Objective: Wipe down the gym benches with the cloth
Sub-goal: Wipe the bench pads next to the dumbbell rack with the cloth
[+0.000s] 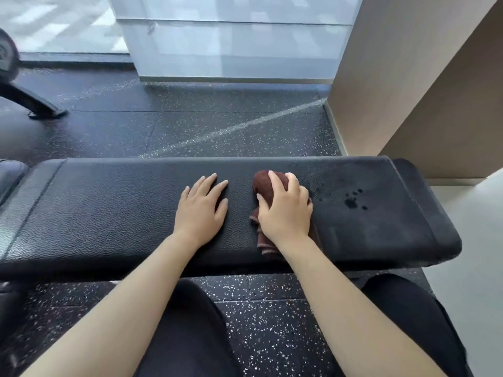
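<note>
A black padded gym bench (109, 208) runs across the view from left to right. My right hand (285, 210) presses a bunched dark red cloth (265, 183) onto the bench pad, right of centre. My left hand (202, 208) lies flat on the pad beside it, fingers spread, holding nothing. Right of the cloth, the pad shows a damp sheen and a few dark wet drops (352, 201). Part of the cloth is hidden under my right hand.
Speckled black rubber flooring (217, 126) lies beyond and below the bench. A glass partition (231, 44) stands behind, a beige wall (394, 77) at the right. A black machine foot (35, 102) sits far left. Another black pad (9, 178) adjoins the bench's left end.
</note>
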### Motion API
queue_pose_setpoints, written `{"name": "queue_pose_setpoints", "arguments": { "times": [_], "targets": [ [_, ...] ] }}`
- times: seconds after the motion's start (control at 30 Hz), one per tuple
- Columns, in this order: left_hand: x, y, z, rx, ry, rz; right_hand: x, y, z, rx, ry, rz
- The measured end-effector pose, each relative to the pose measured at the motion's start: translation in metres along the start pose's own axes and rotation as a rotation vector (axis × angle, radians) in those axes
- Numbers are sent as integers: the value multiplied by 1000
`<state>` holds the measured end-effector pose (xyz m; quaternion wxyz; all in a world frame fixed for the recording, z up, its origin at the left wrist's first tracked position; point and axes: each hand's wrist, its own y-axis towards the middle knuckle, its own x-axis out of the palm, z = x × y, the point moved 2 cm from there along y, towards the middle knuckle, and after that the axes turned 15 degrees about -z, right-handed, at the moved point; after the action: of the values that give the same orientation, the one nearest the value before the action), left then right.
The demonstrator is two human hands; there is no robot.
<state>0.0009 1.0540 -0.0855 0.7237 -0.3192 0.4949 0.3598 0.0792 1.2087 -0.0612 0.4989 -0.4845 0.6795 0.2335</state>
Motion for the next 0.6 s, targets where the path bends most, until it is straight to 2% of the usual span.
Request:
{"name": "queue_pose_setpoints", "arguments": {
  "times": [0.1, 0.3, 0.5, 0.6],
  "targets": [
    [0, -2, 7, -52, -26, 11, -5, -2, 10, -74, 3, -33],
    [15, 5, 54, -83, -24, 7, -15, -20, 70, -41, 26, 97],
    [12, 7, 58, -98, -15, 52, -29, 33, 63, -2, 17, 38],
    [13, 7, 60, -111, -8, 39, -35, 38, 63, -46, 24, -6]
  ]
}}
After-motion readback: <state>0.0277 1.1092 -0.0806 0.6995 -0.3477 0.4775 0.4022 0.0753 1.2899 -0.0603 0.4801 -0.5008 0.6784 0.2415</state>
